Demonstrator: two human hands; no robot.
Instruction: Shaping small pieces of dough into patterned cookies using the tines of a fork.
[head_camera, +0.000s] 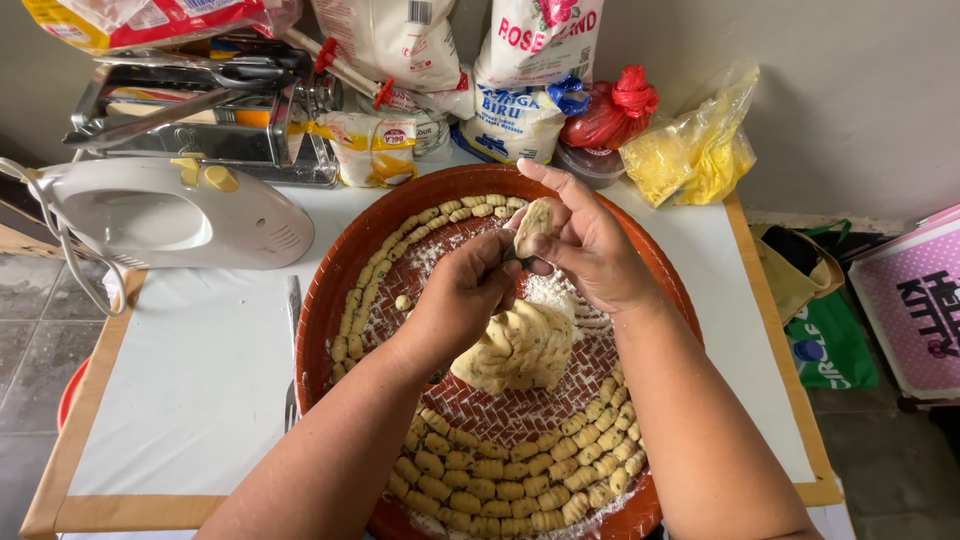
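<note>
My left hand (462, 298) and my right hand (585, 245) meet over a round reddish-brown woven tray (330, 280). Between their fingertips they pinch a small flattened piece of pale dough (534, 222) with green specks. Just below the hands a large lump of the same dough (520, 348) rests on the floured middle of the tray. Several small shaped dough pieces (500, 480) lie in curved rows along the tray's near rim, and another row (385, 265) follows the far left rim.
The tray sits on a white table (190, 370) with a tan border. A white hand mixer (170, 212) and a metal pasta machine (200, 110) stand at the back left. Flour bags (520, 70), a red bag and a yellow bag (695, 150) line the back.
</note>
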